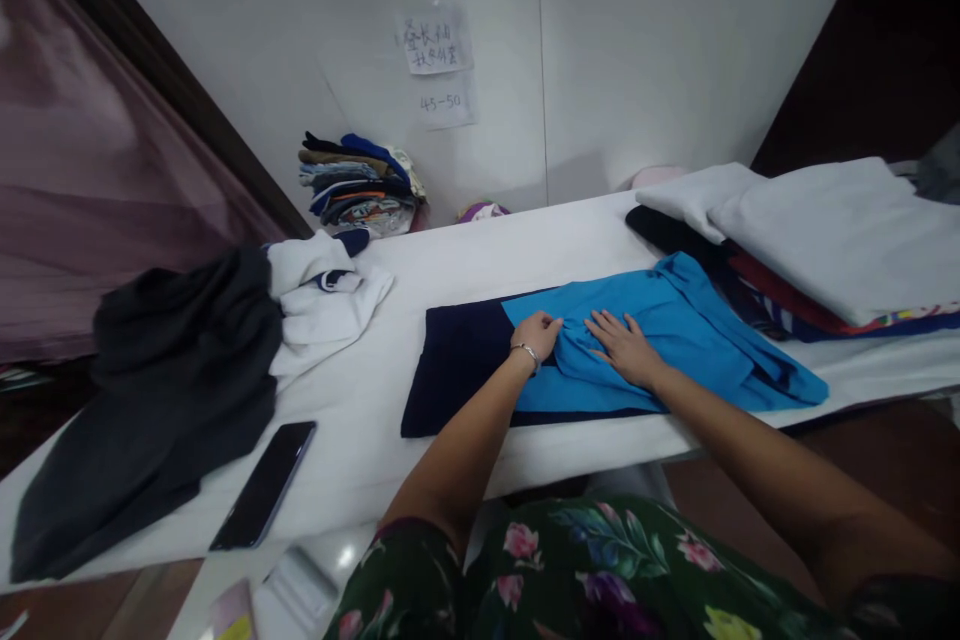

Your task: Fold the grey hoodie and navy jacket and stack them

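A bright blue garment (675,330) lies spread on the white table (465,260), partly over a dark navy cloth (457,370). My left hand (536,335), with a bracelet at the wrist, has its fingers curled and pinches a fold at the blue garment's left edge. My right hand (622,348) lies flat on the blue fabric just to the right, fingers stretched out and slightly apart.
A black phone (264,485) lies near the table's front left edge. A dark grey garment (172,390) and a white one (322,305) sit at the left. Folded clothes (360,185) are stacked against the wall. A pile topped with white cloth (832,230) fills the right.
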Motion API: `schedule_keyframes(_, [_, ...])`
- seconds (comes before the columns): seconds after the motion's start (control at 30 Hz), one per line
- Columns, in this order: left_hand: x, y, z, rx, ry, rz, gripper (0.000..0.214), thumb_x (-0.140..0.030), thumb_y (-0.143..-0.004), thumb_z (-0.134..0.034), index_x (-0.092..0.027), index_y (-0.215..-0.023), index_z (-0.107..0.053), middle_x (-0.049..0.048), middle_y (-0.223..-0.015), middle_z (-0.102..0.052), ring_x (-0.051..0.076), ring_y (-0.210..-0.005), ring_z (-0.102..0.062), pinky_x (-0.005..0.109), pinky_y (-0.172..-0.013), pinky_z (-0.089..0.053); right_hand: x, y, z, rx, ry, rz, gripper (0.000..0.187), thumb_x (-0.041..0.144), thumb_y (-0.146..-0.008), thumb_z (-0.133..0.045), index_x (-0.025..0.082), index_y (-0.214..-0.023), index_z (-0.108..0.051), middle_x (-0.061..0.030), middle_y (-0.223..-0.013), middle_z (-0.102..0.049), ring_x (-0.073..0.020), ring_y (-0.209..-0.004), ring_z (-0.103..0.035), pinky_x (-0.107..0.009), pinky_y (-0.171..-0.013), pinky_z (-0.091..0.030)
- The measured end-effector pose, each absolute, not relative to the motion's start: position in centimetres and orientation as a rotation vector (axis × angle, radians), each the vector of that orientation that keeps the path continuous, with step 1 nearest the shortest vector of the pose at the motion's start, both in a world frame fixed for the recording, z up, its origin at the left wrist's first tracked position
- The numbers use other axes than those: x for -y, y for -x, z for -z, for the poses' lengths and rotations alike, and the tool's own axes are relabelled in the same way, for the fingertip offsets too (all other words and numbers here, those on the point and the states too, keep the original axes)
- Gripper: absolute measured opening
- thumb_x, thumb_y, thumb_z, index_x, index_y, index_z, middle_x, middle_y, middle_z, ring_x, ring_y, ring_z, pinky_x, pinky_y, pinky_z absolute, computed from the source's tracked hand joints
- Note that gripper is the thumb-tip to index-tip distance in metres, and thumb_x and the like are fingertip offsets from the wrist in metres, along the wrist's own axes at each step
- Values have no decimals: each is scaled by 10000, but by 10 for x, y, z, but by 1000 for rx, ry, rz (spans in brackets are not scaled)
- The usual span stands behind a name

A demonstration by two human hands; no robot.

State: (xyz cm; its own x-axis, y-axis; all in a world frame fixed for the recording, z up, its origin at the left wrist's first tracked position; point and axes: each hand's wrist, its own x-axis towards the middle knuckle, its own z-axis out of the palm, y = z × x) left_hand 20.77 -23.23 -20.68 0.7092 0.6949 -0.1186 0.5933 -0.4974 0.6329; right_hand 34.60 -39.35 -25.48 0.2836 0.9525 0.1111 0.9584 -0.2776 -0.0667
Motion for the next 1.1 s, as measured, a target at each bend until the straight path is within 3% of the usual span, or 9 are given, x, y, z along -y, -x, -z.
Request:
schedule_keyframes(0.17, [247,-215,209,-938,-2274,-205,307,-409,-864,-555,-212,-1083,-644,74,-1068,-696,223,-976,-636,283,-767,-466,394,-347,256,1819,2413,89,588,468,-946,-288,231,-1484,-290,-84,-1541,-279,-264,-1429,-203,-530,-1135,-130])
schedule_keyframes(0.27, [249,-213,211,-923,-2333,-289,253,-311,-902,-499,-249,-1113,-624,48,-1035,-700,207,-959,-642,291,-792,-466,394,-348,259,1822,2405,117,598,455,-946,-293,204,-1489,-279,-98,-1540,-278,-276,-1427,-207,-537,-1131,-134])
schedule_keyframes(0.43, [249,-210,212,-994,-2440,-135,263,-264,-909,-464,-227,-1115,-624,83,-1104,-682,237,-1021,-624,342,-862,-457,392,-350,264,1842,2406,158,571,452,-946,-310,212,-1464,-338,-116,-1517,-325,-291,-1406,-261,-550,-1116,-168])
schedule_keyframes(0.6, [256,-209,200,-945,-2534,-262,296,-349,-920,-451,-211,-1103,-638,92,-1203,-629,236,-1109,-570,355,-929,-445,394,-352,269,1851,2336,243,544,430,-953,-315,230,-1458,-344,-113,-1504,-354,-288,-1390,-301,-560,-1100,-209])
schedule_keyframes(0.7, [270,-207,201,-670,-2743,-436,407,-443,-931,-418,-222,-1238,-570,75,-1410,-485,235,-1301,-414,400,-1092,-313,394,-352,270,1838,2314,200,537,425,-951,-327,232,-1451,-360,-117,-1504,-350,-287,-1392,-299,-570,-1098,-211])
schedule_keyframes(0.77, [278,-206,210,-476,-2831,-353,515,-509,-927,-391,-222,-1346,-479,66,-1487,-395,238,-1381,-305,440,-1152,-211,394,-354,268,1817,2309,104,546,443,-936,-366,243,-1444,-376,-114,-1505,-346,-293,-1398,-284,-582,-1102,-196])
schedule_keyframes(0.93, [284,-201,234,-431,-2831,-121,687,-567,-923,-314,-134,-1457,-320,106,-1534,-303,245,-1431,-204,444,-1180,-144,385,-371,243,1710,2245,-229,507,437,-914,-403,270,-1389,-466,-82,-1489,-385,-287,-1392,-300,-561,-1109,-226])
schedule_keyframes(1.1, [281,-201,237,-423,-2833,-153,696,-572,-918,-308,-129,-1455,-322,110,-1531,-309,249,-1436,-188,444,-1183,-131,343,-382,218,1698,2227,-127,551,455,-936,-350,222,-1434,-398,-98,-1534,-293,-285,-1427,-203,-562,-1122,-179])
